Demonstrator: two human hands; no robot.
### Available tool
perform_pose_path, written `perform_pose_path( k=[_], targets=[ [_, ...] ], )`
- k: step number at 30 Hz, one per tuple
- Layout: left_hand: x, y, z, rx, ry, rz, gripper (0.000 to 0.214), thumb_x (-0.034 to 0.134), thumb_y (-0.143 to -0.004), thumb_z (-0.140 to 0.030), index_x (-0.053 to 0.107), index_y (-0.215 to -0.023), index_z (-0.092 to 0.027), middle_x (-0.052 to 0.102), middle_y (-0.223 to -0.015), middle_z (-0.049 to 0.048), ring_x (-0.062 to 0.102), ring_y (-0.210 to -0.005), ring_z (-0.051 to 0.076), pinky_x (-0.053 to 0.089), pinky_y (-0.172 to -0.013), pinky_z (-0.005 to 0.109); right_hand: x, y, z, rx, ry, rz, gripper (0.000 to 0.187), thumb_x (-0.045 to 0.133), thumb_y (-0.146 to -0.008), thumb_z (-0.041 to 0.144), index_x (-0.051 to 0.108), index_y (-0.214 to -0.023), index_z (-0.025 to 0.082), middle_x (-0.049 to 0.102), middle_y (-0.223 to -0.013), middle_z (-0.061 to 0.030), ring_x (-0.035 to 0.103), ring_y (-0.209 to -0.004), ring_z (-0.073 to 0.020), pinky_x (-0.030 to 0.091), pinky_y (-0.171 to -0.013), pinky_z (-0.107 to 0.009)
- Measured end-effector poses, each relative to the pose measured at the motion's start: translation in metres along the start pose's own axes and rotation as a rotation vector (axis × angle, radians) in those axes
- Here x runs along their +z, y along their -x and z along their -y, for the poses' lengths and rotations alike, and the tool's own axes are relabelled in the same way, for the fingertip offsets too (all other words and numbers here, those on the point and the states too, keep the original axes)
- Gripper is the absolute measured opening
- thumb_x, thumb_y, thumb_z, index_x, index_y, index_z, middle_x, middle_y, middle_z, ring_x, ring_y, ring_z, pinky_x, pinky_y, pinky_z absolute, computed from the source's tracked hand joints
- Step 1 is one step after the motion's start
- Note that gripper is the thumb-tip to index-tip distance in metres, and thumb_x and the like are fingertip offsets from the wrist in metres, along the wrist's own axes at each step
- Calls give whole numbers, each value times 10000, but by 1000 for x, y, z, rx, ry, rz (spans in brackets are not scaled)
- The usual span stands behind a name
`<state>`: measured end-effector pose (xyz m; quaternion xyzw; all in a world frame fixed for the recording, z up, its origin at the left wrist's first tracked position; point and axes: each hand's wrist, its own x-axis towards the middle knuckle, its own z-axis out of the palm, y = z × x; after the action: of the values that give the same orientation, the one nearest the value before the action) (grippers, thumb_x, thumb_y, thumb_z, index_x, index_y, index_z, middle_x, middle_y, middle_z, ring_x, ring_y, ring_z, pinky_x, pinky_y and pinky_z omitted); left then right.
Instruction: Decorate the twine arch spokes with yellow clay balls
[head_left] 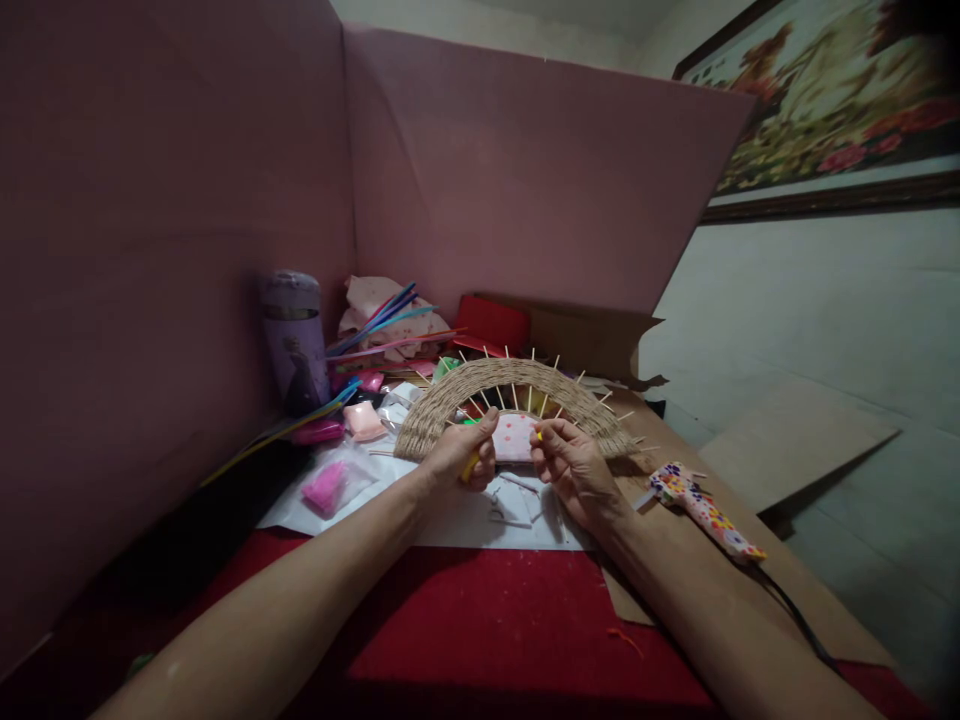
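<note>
My left hand [472,450] is closed around a yellow lump [470,466], which looks like modelling clay and shows only in part between the fingers. Between thumb and fingertips, my right hand [571,462] pinches a small yellow piece [538,436]. Just beyond both hands stands a half-ring woven from brown cord [480,385], with thin wooden sticks poking out along its inner and outer edges. A pale half-round piece with red dots [513,437] sits at its centre, between my hands. Small white bits [517,515] lie on the white sheet below.
A glue gun with a flowered cover [701,510] lies on cardboard at right, its cord running toward me. Pink clay packets [330,488], a purple tumbler [294,340] and coloured pipe cleaners [382,320] are at left. Red cloth [450,620] covers the near table. Pink panels [525,170] stand behind.
</note>
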<state>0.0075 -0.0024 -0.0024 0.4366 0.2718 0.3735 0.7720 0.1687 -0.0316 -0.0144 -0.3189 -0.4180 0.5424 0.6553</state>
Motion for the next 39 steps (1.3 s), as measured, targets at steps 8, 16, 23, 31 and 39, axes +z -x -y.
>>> perform_pose_path(
  k=[8,16,23,31,39],
  targets=[
    [0,2,2,15,-18,-18,543,592,-709,-620,421,-462,-167,360,-319,-37,312,-277,57,156,-319,183,0,2,1,97,-63,24,321,754,-669,416,674,-805,137,484,-508,59,425,-385,-43,353,-303,-136],
    [0,2,5,59,-68,-33,537,552,-711,-661,502,-564,-147,436,-400,-24,362,-344,57,210,-365,187,0,-1,-1,52,25,-11,337,830,-571,317,682,-818,142,644,-661,-8,557,-484,-76,408,-347,-139],
    [-3,1,7,60,-87,-19,528,546,-720,-653,584,-746,-127,444,-414,-30,362,-349,66,202,-375,184,0,0,0,77,9,-40,348,788,-607,431,645,-706,129,575,-514,26,479,-355,-52,328,-292,-133],
    [-1,4,4,101,-101,1,168,571,-748,-223,590,-860,-99,564,-474,21,390,-329,76,219,-360,199,0,1,0,65,23,-32,325,768,-641,419,653,-745,133,547,-490,47,448,-334,-40,307,-285,-127],
    [-1,4,4,93,-126,-7,228,617,-748,-290,601,-863,-94,550,-450,5,398,-324,75,224,-353,198,0,1,1,77,29,-31,326,817,-585,322,673,-817,146,662,-669,-9,554,-455,-68,369,-332,-133]
  ],
)
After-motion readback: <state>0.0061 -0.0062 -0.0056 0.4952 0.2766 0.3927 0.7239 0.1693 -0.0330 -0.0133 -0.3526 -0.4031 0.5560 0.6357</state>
